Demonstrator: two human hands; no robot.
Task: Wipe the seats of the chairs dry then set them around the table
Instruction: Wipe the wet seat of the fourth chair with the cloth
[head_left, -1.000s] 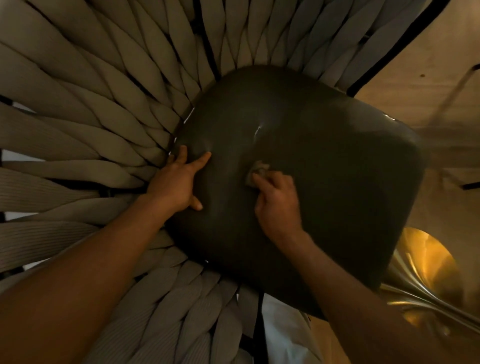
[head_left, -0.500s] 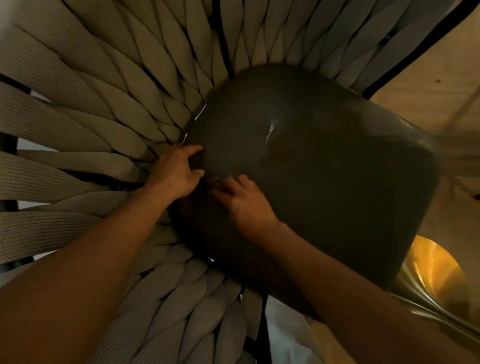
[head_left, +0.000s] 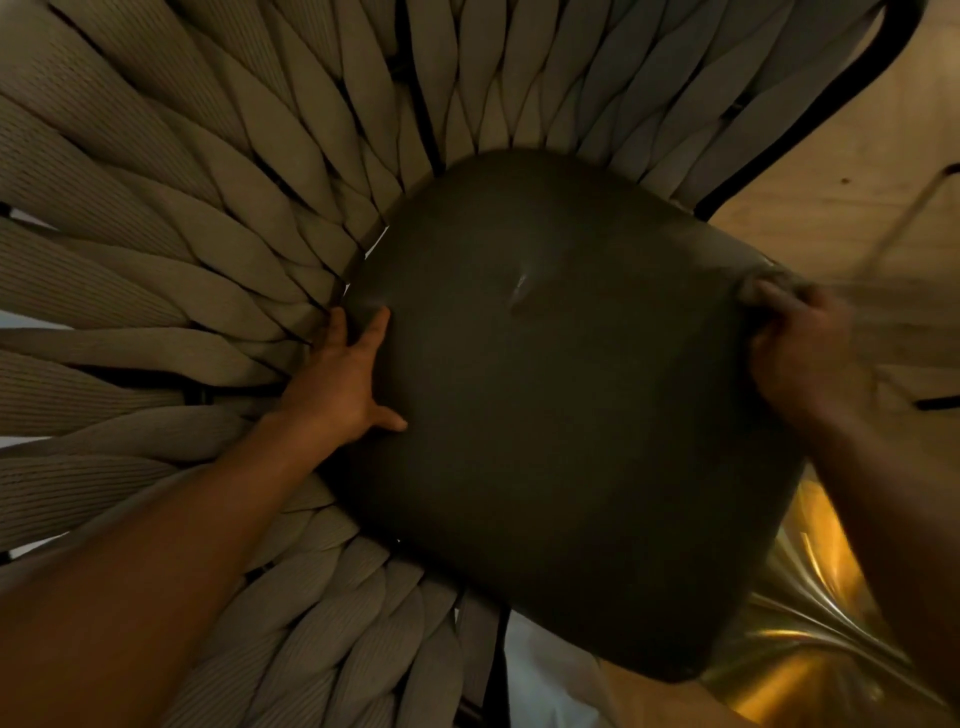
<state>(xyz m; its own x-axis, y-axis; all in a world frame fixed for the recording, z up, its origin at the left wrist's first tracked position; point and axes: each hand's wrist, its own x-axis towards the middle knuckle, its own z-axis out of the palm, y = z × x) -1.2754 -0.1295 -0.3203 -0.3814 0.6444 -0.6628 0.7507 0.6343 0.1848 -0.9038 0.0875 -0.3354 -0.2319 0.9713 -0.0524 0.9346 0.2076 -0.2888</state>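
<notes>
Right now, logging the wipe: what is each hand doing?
Left hand: open, fingers flat on the seat cushion.
Right hand: blurred, fingers curled on a cloth at the cushion's far corner.

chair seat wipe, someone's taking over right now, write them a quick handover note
Left hand: flat, fingers straight, pressing the near-left edge of the seat cushion.
Right hand: blurred with motion, at the cushion's far-right corner, curled on a small cloth.
The cushion sits in the woven strap chair; a brass-coloured base shows at lower right.
Done: wiping is under way on this seat; dryness cannot be judged.
Left: finish the wipe, do any other chairs, set them around the table.
</notes>
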